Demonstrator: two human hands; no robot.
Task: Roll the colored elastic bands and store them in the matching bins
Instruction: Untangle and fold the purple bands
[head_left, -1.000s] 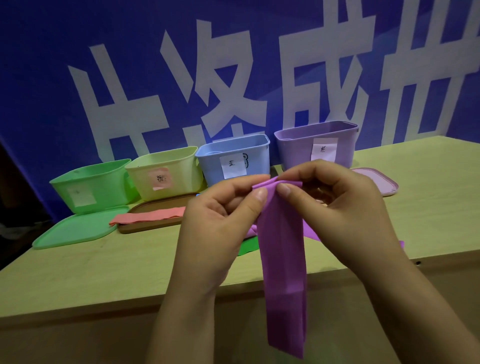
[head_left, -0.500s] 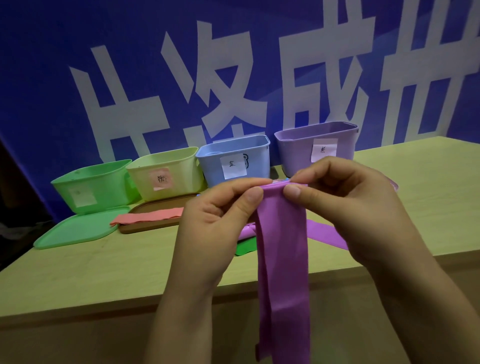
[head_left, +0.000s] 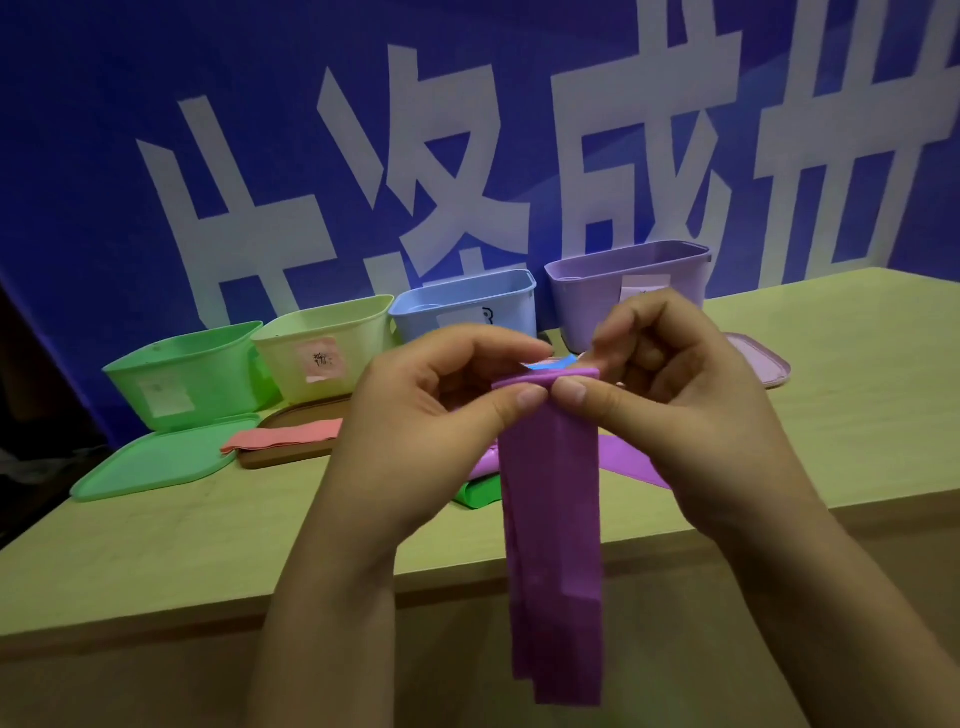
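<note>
We are pinching the purple band's (head_left: 553, 519) folded top between both hands (head_left: 415, 410) (head_left: 696, 400), fingers curled; rolling tightly and evenly below our thumbs.

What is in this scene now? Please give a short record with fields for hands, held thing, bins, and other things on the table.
left hand: left hand pinches the top edge of the purple band
right hand: right hand pinches the same edge
held thing: purple band hangs down in front of the table
bins: green bin, yellow bin, blue bin, purple bin, all open
other things: pink band on a brown tray; green lid; purple lid
</note>
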